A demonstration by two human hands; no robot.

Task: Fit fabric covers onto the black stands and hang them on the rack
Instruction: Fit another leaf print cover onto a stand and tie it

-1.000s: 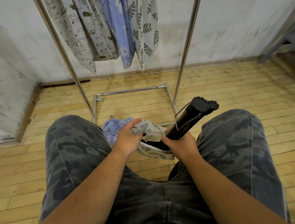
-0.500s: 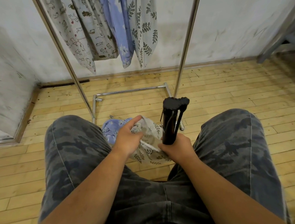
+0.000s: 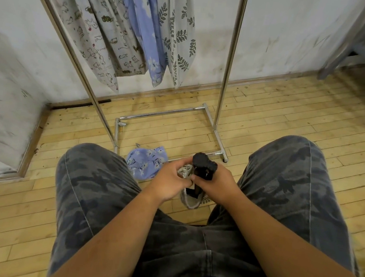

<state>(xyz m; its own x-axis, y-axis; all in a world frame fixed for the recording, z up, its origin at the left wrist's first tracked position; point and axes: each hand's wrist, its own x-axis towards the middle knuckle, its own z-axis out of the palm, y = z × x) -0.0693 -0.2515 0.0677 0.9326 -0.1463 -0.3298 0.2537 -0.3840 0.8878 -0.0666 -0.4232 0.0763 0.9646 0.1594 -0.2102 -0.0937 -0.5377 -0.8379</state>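
Jutting above right hand [image 3: 215, 185] is black stand [image 3: 203, 165].

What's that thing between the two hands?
In the head view, the folded black stand sits between the left hand and the right hand, its lower end tucked in the leaf-print fabric cover.

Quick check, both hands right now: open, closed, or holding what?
Left hand: closed, pinching the leaf-print cover.
Right hand: closed around the black stand.
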